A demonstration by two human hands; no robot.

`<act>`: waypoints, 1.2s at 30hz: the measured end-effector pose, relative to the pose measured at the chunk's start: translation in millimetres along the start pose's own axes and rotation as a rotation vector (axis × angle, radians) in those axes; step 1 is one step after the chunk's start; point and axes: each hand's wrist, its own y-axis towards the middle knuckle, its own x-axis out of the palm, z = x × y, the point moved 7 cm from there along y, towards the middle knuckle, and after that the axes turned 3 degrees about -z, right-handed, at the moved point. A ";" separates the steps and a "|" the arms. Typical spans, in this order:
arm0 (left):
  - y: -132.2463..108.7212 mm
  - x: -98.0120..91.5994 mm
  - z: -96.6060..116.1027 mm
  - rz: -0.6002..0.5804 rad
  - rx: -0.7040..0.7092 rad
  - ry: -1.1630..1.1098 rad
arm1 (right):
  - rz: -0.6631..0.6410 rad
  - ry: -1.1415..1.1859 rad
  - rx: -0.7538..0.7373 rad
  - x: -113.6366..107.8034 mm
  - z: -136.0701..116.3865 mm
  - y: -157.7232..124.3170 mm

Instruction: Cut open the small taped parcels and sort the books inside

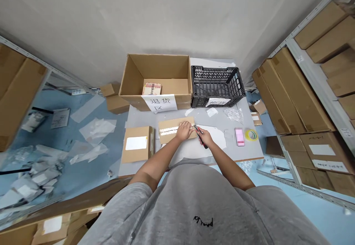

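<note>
A flat cardboard box [167, 126] with a strip of clear tape along its top lies on the table in front of me. My left hand [184, 130] rests on the top of this box near its right end, with fingers laid over the surface. In my right hand [205, 137] is a red and black utility knife [199, 131], gripped by its handle. Its tip is at the right end of the box, by the tape. Whether the blade is in the cardboard I cannot tell. White paper [219, 137] lies under the box and my right hand.
Behind stand a large open carton [133, 98] with small packs inside and a black plastic crate [195, 102]. Another closed box [135, 156] sits at left. A pink item [239, 137] and a tape roll [247, 135] lie at right. Shelves of boxes [288, 100] flank the table.
</note>
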 end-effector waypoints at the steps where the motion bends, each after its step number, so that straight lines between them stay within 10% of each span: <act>1: 0.0 0.0 -0.2 -0.001 -0.005 0.000 | -0.001 0.007 0.001 0.1 1.6 -1.7; 22: 0.6 -15.1 -4.6 0.052 -0.080 0.015 | -0.017 -0.083 0.012 -4.9 4.8 -11.3; 27: -23.3 -48.0 -39.7 0.069 -0.201 0.125 | 0.153 -0.026 0.034 -16.2 20.4 -15.2; 36: -60.6 -79.8 -89.4 -0.196 -0.548 0.255 | 0.209 0.424 0.037 46.9 15.7 8.6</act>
